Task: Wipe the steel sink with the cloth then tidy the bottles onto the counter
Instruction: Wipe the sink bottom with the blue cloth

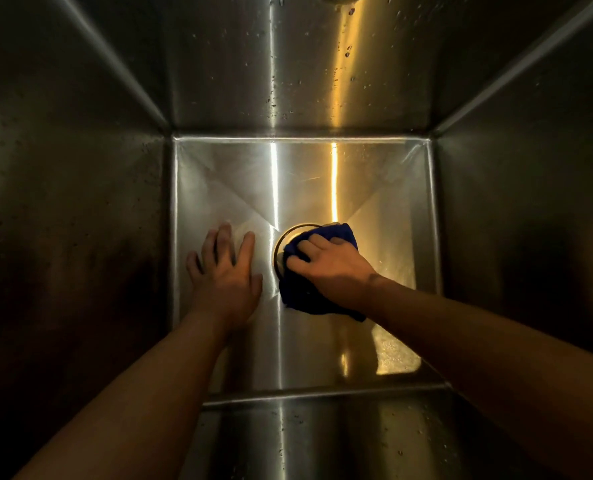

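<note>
Right grip (333, 268) clutches blue cloth (343, 233) over drain (284, 242); left grip (227, 275) spread flat on sink floor (305, 181).

Right hand (328, 268) gripping blue cloth (302, 299) over drain (282, 241), left hand (226, 275) flat on steel sink (308, 181) floor

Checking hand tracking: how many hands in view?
2. Left hand rests flat on the sink floor, beside the drain; right hand grips the blue cloth over the drain.

Glossy brushed-steel sink (218, 188); soft cloth (340, 235)
</note>
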`<state>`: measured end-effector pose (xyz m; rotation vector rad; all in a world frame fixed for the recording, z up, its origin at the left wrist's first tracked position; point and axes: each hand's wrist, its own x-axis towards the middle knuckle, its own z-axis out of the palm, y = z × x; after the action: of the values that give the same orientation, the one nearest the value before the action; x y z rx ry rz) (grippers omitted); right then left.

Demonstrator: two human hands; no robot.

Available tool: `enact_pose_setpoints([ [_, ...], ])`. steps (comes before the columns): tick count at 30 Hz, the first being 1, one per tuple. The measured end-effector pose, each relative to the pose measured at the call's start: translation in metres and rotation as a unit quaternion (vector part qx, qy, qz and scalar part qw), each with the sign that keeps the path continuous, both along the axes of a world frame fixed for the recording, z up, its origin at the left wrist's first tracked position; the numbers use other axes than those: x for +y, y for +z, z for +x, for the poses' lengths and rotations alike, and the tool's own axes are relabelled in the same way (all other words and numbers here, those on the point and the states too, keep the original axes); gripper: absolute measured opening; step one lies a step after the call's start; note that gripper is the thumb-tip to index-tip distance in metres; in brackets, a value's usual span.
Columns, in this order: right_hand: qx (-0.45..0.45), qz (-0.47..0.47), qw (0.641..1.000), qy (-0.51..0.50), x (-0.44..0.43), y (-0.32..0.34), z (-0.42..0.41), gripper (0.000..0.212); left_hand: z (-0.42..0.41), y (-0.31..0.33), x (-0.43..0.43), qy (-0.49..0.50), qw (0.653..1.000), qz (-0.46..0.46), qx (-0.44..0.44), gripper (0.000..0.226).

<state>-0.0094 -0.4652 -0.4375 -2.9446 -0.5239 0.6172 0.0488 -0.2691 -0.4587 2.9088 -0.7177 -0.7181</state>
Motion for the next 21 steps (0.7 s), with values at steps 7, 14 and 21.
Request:
enact_pose_setpoints([
  [7, -0.014, 0.009, 1.000, -0.009, 0.003, 0.011, -0.003, 0.032, 0.003, 0.009, -0.003, 0.006, 1.000, -0.005, 0.003, 0.068],
  [14, 0.034, 0.027, 0.996, -0.072, 0.000, 0.051, -0.028, 0.045, 0.003, 0.039, -0.012, 0.006, 1.000, -0.009, -0.022, 0.068],
  [21, 0.070, 0.105, 0.968, -0.215, 0.000, 0.104, -0.044, 0.057, -0.002, 0.087, -0.019, 0.021, 0.999, 0.001, -0.029, 0.063],
])
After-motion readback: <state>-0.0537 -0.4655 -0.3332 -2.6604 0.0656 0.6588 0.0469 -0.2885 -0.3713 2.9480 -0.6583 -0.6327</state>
